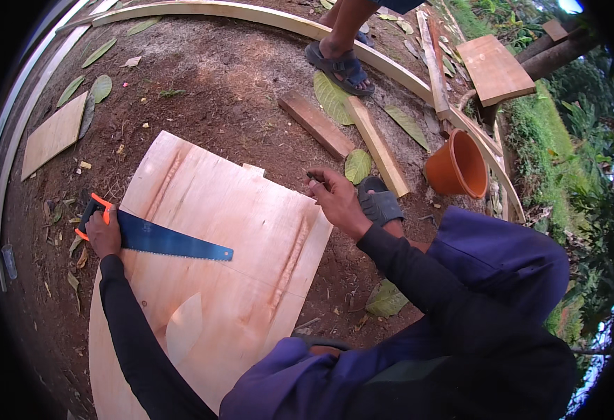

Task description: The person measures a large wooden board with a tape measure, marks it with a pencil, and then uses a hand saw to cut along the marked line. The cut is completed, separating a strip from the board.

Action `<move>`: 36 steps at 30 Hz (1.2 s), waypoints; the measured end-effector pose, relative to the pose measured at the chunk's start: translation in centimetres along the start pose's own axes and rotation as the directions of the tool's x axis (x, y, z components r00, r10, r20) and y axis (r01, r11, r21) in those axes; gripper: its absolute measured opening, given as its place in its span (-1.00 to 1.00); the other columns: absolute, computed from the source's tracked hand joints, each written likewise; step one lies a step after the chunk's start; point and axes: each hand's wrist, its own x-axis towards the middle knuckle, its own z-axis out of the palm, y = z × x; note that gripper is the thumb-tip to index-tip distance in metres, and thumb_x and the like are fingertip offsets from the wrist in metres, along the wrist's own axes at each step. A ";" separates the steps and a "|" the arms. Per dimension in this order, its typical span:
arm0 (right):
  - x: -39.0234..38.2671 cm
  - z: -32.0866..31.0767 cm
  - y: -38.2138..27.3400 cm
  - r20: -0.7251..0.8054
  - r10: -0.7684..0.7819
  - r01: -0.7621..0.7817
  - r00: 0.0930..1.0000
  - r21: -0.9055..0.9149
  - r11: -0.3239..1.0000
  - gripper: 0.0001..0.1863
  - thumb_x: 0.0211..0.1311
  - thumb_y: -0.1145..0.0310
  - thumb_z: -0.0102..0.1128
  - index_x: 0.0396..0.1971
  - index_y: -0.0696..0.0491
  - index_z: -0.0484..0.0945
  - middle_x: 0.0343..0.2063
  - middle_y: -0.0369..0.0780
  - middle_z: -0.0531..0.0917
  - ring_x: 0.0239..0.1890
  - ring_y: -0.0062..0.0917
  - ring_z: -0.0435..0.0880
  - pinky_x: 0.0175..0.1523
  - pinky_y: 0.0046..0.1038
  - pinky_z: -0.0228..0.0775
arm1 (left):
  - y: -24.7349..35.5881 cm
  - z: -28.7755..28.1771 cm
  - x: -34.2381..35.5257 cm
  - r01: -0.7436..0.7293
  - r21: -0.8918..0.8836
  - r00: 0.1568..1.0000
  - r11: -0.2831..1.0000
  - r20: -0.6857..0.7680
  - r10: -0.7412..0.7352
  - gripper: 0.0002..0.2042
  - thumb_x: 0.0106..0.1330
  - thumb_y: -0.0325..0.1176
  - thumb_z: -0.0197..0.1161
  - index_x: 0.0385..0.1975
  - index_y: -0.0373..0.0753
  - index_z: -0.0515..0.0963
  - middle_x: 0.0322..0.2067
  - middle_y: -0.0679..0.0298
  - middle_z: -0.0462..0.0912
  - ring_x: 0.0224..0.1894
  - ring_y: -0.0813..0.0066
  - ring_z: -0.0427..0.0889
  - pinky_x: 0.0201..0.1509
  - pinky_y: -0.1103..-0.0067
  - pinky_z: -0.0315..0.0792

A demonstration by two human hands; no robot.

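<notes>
A light plywood board lies in front of me, with two rough brownish strips running along it and a thin line drawn across it. My left hand is closed round the black and orange handle of a handsaw. The saw's blue blade rests flat on the board, its toothed edge towards me and its tip pointing right. Above the board's far right corner, my right hand has its fingers pinched together. A small dark bit shows at the fingertips, too small to name.
An orange bucket stands at the right. Two short timber pieces lie on the soil beyond the board, near another person's sandalled foot. Long battens cross the far side. A wooden offcut lies at left.
</notes>
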 end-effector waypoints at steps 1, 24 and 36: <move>0.7 -0.4 0.3 -0.087 0.008 -0.001 0.996 0.079 0.997 -0.69 0.59 0.39 0.05 0.18 0.22 0.50 -0.03 -0.14 0.73 -0.13 -0.53 0.76 -0.15 -0.48 0.63 | -1.2 -0.6 -0.1 0.024 0.056 1.000 0.998 0.011 -0.025 -0.48 0.53 0.12 0.20 -0.19 -0.37 0.59 -0.20 -0.05 0.64 -0.04 -0.11 0.57 0.10 0.11 0.42; 1.5 2.3 -10.4 0.119 -0.421 0.414 0.899 0.081 0.907 -0.53 0.47 0.25 0.35 0.24 0.15 0.52 -0.01 -0.20 0.73 -0.03 -0.52 0.75 -0.01 -0.46 0.61 | 9.0 -13.2 -2.2 0.044 -0.754 0.994 0.656 -0.030 -0.101 -0.63 0.62 -0.09 0.21 -0.02 -0.35 0.62 -0.29 0.29 0.62 -0.23 0.56 0.52 -0.06 0.54 0.43; 6.8 10.7 -14.9 0.253 -0.260 0.270 0.932 -0.008 0.963 -0.27 0.51 0.05 0.29 0.46 0.19 0.30 0.21 -0.11 0.57 0.15 -0.52 0.60 0.10 -0.41 0.47 | 20.1 -13.8 1.0 0.431 -0.289 0.852 -0.855 0.443 0.279 -0.62 0.53 -0.09 0.16 0.00 -0.35 0.57 -0.24 0.13 0.61 -0.16 0.21 0.60 0.24 0.11 0.54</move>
